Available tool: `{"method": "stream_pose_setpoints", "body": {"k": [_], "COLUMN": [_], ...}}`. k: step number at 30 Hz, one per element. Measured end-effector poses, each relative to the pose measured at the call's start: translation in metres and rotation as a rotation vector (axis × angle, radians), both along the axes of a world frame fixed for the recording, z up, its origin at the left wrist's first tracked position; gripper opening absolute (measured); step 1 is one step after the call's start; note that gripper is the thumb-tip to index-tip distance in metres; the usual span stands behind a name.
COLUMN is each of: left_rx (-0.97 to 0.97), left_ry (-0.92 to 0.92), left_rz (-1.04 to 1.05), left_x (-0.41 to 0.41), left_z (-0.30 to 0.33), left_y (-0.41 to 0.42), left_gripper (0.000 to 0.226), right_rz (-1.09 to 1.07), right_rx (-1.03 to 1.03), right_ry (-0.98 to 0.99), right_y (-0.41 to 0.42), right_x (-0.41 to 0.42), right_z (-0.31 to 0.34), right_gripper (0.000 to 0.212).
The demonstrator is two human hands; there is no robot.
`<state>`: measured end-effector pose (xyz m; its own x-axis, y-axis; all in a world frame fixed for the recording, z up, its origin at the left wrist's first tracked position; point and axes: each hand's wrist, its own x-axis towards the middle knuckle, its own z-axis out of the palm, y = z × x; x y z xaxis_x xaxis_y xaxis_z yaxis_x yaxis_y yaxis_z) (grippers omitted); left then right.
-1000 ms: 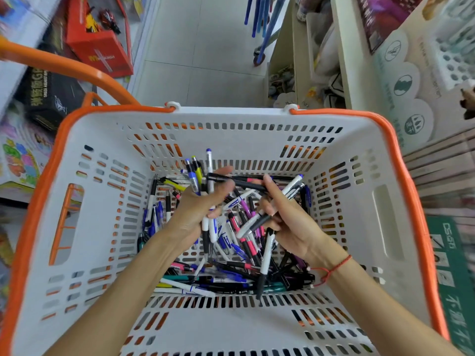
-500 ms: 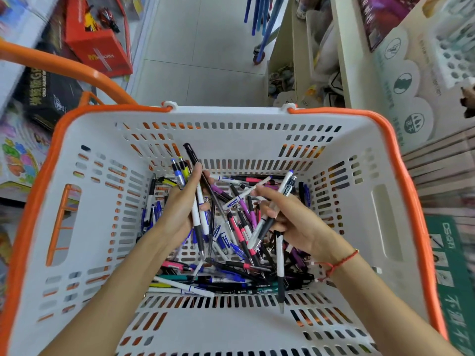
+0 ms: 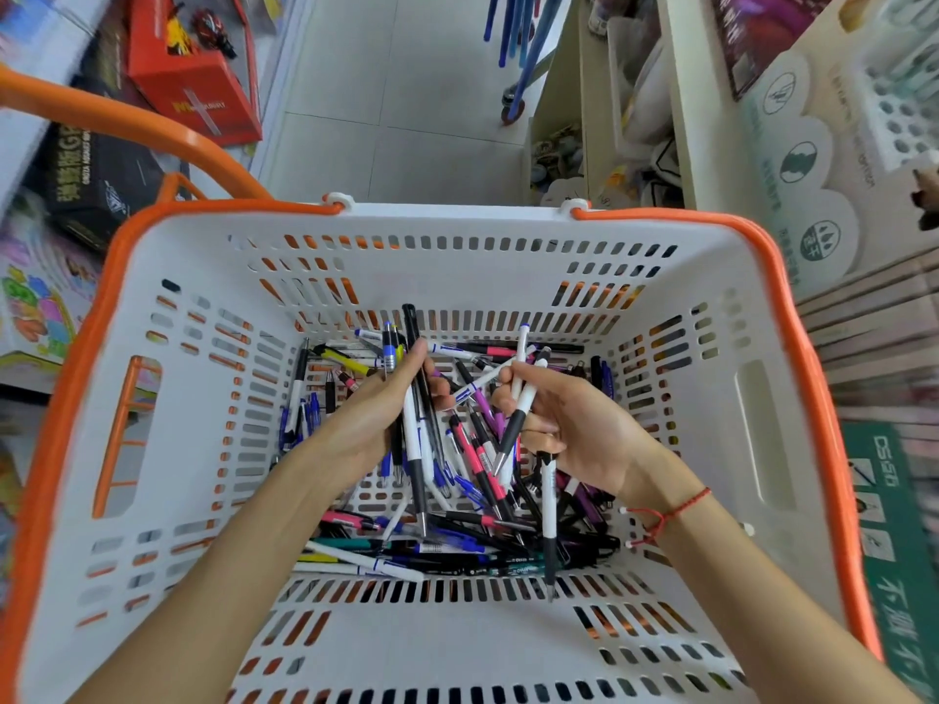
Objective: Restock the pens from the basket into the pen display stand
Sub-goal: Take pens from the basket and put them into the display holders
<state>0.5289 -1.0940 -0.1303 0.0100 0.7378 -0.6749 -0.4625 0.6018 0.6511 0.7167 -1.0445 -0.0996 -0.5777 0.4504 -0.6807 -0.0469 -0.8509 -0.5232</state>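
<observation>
Below, I see both hands inside the basket (image 3: pixel 706 449), a white slotted tub with an orange rim, over the heap of loose pens (image 3: pixel 457 541) on its floor. My left hand (image 3: pixel 376 424) grasps a small bunch of pens (image 3: pixel 419 439): a long black one stands highest, with white-and-blue barrels beside it, tips pointing down toward me. My right hand (image 3: pixel 579 434) is curled round another few pens (image 3: pixel 518 403), white barrels with black grips; one of them hangs straight down below the palm, its tip near the basket's near wall. A red cord (image 3: pixel 665 515) circles the right wrist. The two bunches are near each other but apart. The remaining pens lie crossed in every direction, among them pink, purple, blue, yellow and teal ones. To the upper right, a pale stand (image 3: pixel 904 109) with rows of round holes sits on a shelf; I cannot tell what fills them. A red box (image 3: pixel 193 94) stands on the floor to the upper left.
</observation>
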Motion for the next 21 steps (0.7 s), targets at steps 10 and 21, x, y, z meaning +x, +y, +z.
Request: {"method": "stream_pose_setpoints", "body": {"k": [10,21], "left_rx": [-0.324,-0.343], "left_ry": [-0.14,0.007], "left_rz": [-0.226,-0.554], "left_x": [0.016,0.026], "left_z": [-0.03,-0.04], "left_y": [-0.027,-0.046], "left_gripper": [0.051,0.024], "right_rz": [-0.075,-0.138], "right_rx": [-0.061,-0.011], "right_ry": [-0.108,-0.344], "right_y": [-0.001,-0.001], "right_x": [0.006,0.007], "right_z": [-0.017,-0.024], "right_gripper": [0.032,0.033]}}
